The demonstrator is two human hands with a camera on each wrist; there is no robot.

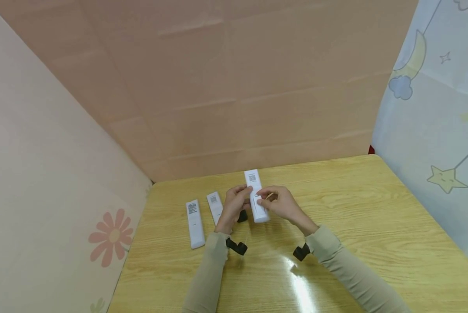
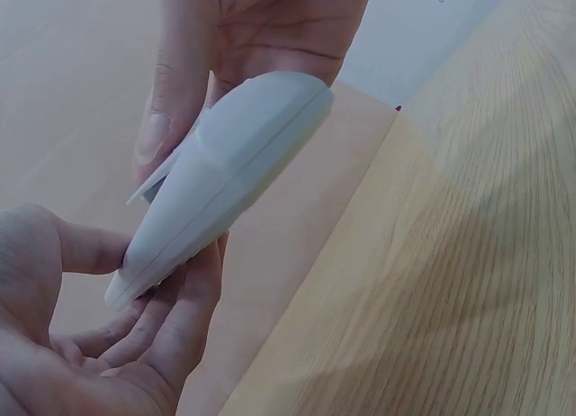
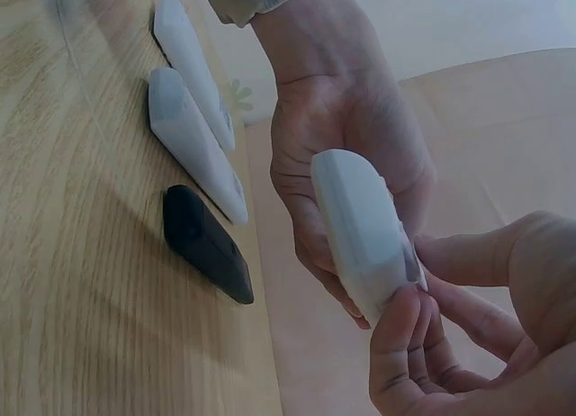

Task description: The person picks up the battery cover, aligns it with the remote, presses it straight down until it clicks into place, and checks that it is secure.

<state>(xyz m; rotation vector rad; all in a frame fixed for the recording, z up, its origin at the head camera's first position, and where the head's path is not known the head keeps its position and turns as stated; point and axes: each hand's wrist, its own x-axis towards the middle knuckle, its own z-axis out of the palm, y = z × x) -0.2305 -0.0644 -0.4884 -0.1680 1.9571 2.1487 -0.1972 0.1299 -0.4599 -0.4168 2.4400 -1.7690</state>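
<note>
A white remote control (image 1: 252,177), back side up, is held above the table in the head view. My left hand (image 1: 234,204) grips it by its edges, thumb on one side and fingers beneath. At its lower half, my right hand (image 1: 282,203) pinches the battery cover (image 2: 178,153) between thumb and fingers. In the left wrist view the cover stands tilted away from the remote's body, with a dark gap under it. Whether batteries are inside is hidden.
Left of the hands, two more white remotes (image 1: 195,224) (image 3: 193,137) lie back side up on the wooden table (image 1: 335,195). A black remote (image 3: 205,240) lies beside them, mostly covered by the left hand in the head view. Fabric walls surround the table.
</note>
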